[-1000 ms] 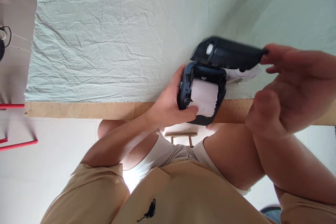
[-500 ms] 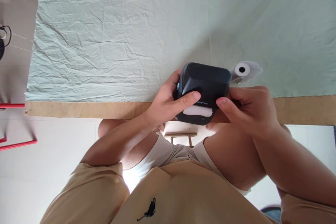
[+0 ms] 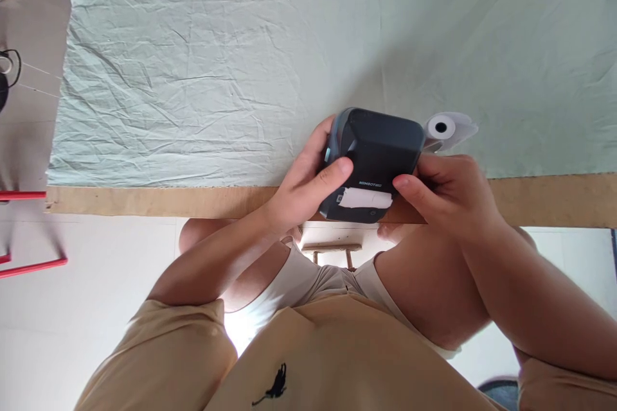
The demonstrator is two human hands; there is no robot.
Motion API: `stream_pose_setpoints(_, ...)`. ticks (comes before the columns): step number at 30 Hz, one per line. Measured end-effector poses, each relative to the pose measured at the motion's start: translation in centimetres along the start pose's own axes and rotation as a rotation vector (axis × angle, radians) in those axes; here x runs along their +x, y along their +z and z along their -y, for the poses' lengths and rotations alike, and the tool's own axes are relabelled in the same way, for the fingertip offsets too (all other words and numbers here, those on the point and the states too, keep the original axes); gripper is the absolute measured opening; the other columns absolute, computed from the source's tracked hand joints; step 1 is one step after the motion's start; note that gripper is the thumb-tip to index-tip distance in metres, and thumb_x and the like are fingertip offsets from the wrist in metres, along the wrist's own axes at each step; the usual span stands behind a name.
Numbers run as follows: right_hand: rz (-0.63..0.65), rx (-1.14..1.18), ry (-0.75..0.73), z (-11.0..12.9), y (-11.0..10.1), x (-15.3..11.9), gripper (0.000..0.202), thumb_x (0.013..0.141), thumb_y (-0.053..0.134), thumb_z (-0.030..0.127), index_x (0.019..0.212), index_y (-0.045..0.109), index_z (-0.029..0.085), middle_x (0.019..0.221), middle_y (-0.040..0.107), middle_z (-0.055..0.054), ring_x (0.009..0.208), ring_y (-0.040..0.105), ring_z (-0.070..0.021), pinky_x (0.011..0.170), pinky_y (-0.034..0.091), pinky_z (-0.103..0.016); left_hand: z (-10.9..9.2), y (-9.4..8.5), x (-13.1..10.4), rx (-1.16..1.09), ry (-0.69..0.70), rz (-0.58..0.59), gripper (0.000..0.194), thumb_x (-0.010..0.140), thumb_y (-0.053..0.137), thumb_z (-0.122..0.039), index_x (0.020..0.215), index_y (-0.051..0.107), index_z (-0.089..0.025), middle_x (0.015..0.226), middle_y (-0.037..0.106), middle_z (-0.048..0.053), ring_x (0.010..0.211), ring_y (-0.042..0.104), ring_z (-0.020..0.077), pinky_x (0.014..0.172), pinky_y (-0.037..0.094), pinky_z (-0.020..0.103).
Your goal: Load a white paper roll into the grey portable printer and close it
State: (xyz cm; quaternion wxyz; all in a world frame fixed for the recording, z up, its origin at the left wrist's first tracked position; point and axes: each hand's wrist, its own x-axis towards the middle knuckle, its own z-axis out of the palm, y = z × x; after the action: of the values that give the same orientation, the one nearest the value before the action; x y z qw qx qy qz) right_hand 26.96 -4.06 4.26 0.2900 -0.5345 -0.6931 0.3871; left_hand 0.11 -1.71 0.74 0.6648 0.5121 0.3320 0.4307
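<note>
A dark, rounded handheld printer (image 3: 380, 148) is held over the table's front edge, with a white strip of paper (image 3: 366, 198) across its lower part. My left hand (image 3: 313, 180) grips its left side, thumb on top and the other fingers partly hidden behind. On the right side, my right hand (image 3: 448, 196) holds the printer's edge, its thumb by the lower right corner and its fingertips hidden. Just beyond my right hand, a white paper roll (image 3: 441, 128) with a dark core sits on the cloth beside a loose translucent piece.
A wrinkled pale green cloth (image 3: 193, 77) covers the table, whose bare wooden edge (image 3: 159, 200) runs along the front. Red metal bars (image 3: 33, 268) and a black cable (image 3: 18, 67) lie at the left. Below the edge are my legs.
The printer has tilted slightly and moved a little away from me, showing more of its lettering. My left thumb has slid left off the lettering. My right hand has shifted slightly left.
</note>
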Motion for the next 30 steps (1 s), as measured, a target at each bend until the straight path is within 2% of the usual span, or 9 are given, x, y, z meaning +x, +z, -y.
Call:
stream_pose_setpoints(3, 0.013, 0.006, -0.066, -0.1, 0.1, -0.1, 0.070, 0.124, 0.071, 0.074, 0.075, 0.057, 0.026, 0.058, 0.045, 0.003, 0.053, 0.042, -0.0117, 0.049, 0.031, -0.030, 0.1, 0.4, 0.4, -0.037, 0.029, -0.021, 0.070, 0.113, 0.077, -0.093, 0.153, 0.084, -0.035, 0.160, 0.089, 0.005, 0.171, 0.077, 0.0427, 0.144, 0.066, 0.060)
stream_pose_setpoints(5, 0.016, -0.007, -0.110, -0.1, 0.0, -0.1, 0.070, 0.125, 0.070, 0.071, 0.074, 0.054, 0.026, 0.057, 0.040, 0.004, 0.053, 0.037, -0.0112, 0.050, 0.028, -0.031, 0.1, 0.4, 0.6, -0.068, -0.009, -0.057, 0.068, 0.115, 0.074, -0.091, 0.148, 0.087, -0.034, 0.159, 0.090, 0.006, 0.175, 0.076, 0.0432, 0.148, 0.064, 0.061)
stream_pose_setpoints(8, 0.006, -0.063, -0.150, -0.2, -0.2, -0.1, 0.069, 0.125, 0.070, 0.069, 0.073, 0.052, 0.027, 0.056, 0.036, 0.005, 0.052, 0.032, -0.0114, 0.050, 0.025, -0.033, 0.4, 0.3, 0.8, -0.109, -0.039, -0.098, 0.063, 0.114, 0.080, -0.084, 0.142, 0.090, -0.029, 0.160, 0.090, 0.008, 0.172, 0.077, 0.0431, 0.151, 0.060, 0.059)
stream_pose_setpoints(10, 0.003, -0.102, -0.163, -0.3, -0.2, -0.1, 0.065, 0.123, 0.073, 0.067, 0.075, 0.056, 0.027, 0.057, 0.042, 0.005, 0.052, 0.036, -0.0116, 0.050, 0.027, -0.032, 0.6, 0.2, 0.8, -0.140, -0.016, -0.120, 0.060, 0.112, 0.084, -0.082, 0.138, 0.090, -0.028, 0.157, 0.092, 0.008, 0.166, 0.080, 0.0421, 0.150, 0.060, 0.056)
stream_pose_setpoints(14, 0.000, -0.129, -0.151, -0.4, 0.1, -0.1, 0.054, 0.119, 0.080, 0.059, 0.079, 0.063, 0.027, 0.060, 0.057, 0.005, 0.052, 0.045, -0.0109, 0.050, 0.031, -0.029, 0.5, 0.6, 0.7, -0.158, -0.012, -0.188, 0.059, 0.117, 0.078, -0.084, 0.126, 0.090, -0.026, 0.134, 0.096, 0.009, 0.145, 0.086, 0.0375, 0.136, 0.067, 0.053)
stream_pose_setpoints(18, -0.006, -0.135, -0.130, -0.5, 0.2, -0.2, 0.056, 0.118, 0.082, 0.058, 0.076, 0.063, 0.026, 0.058, 0.056, 0.004, 0.052, 0.044, -0.0108, 0.051, 0.030, -0.029, -0.5, 1.2, 0.7, -0.133, -0.088, -0.185, 0.062, 0.115, 0.083, -0.086, 0.107, 0.086, -0.024, 0.101, 0.089, 0.006, 0.115, 0.090, 0.0323, 0.102, 0.075, 0.046)
stream_pose_setpoints(22, -0.012, -0.137, -0.149, -0.3, 0.3, -0.2, 0.060, 0.120, 0.080, 0.061, 0.074, 0.064, 0.027, 0.056, 0.053, 0.005, 0.051, 0.041, -0.0106, 0.050, 0.028, -0.031, -1.2, 1.4, 0.7, -0.150, -0.051, -0.179, 0.060, 0.113, 0.090, -0.082, 0.096, 0.082, -0.025, 0.082, 0.073, -0.002, 0.079, 0.074, 0.0195, 0.083, 0.069, 0.036)
stream_pose_setpoints(25, -0.051, -0.141, -0.179, 0.1, 0.3, -0.1, 0.060, 0.121, 0.081, 0.057, 0.072, 0.064, 0.027, 0.053, 0.049, 0.006, 0.048, 0.039, -0.0104, 0.048, 0.027, -0.031, -1.5, 1.5, 0.8, -0.170, -0.044, -0.207, 0.057, 0.109, 0.096, -0.076, 0.090, 0.081, -0.025, 0.078, 0.065, -0.003, 0.071, 0.060, 0.0161, 0.076, 0.063, 0.034)
stream_pose_setpoints(30, -0.118, -0.191, -0.293, 0.9, 0.4, -0.1, 0.062, 0.120, 0.083, 0.042, 0.066, 0.061, 0.025, 0.047, 0.041, 0.008, 0.044, 0.033, -0.0087, 0.043, 0.022, -0.029, -1.7, 1.6, 0.9, -0.196, -0.075, -0.215, 0.054, 0.104, 0.102, -0.069, 0.087, 0.079, -0.024, 0.080, 0.063, -0.002, 0.073, 0.056, 0.0162, 0.072, 0.054, 0.034)
